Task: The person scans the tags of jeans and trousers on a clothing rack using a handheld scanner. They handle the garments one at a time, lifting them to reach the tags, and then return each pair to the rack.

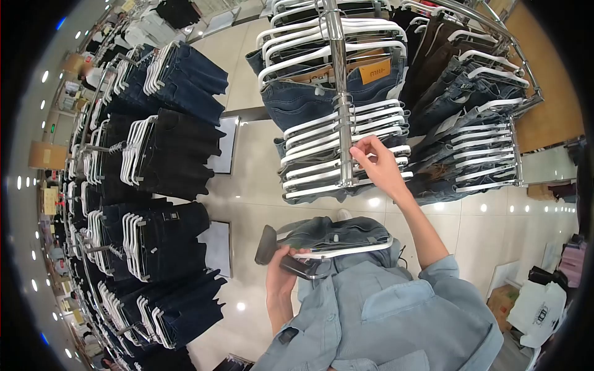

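Note:
Near my waist, my left hand is closed around a dark handheld device and the end of a white hanger that carries folded blue-grey jeans. My right hand is raised at the front end of a chrome rail, its fingers curled together beside the hanger hooks. What those fingers hold, if anything, is too small to tell. Below the rail hang rows of jeans on white hangers.
Racks of dark jeans line the left side. Another chrome rack with jeans stands at the right, beside a wooden panel. White platforms sit on the tiled floor. A white bag lies at the lower right.

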A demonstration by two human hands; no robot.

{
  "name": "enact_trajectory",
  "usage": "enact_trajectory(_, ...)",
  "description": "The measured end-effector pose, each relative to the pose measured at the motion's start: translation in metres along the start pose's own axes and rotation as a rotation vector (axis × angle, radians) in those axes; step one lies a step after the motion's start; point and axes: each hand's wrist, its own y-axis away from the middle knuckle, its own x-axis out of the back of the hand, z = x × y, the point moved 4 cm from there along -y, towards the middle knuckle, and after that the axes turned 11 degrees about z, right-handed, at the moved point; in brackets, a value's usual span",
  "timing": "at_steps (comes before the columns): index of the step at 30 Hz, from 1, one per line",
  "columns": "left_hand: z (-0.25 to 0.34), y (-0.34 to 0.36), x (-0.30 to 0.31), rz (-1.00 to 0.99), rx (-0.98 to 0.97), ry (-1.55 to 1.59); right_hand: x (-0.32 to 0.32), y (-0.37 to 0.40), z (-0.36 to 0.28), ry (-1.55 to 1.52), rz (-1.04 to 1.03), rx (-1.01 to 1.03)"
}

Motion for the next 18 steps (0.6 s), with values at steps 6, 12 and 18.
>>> enact_trajectory(6, -0.002, -0.005, -0.008, -0.017, 0.009, -0.033, -0.003, -0.016, 0.014, -0.137, -0.035, -0.117)
enact_trajectory(12, -0.001, 0.006, -0.024, -0.029, -0.016, -0.07, -0.011, 0.001, -0.002, -0.189, 0.046, -0.073)
enact_trajectory(18, -0.003, -0.01, -0.031, -0.057, 0.03, -0.098, 0.0, 0.013, -0.002, -0.178, -0.033, -0.104)
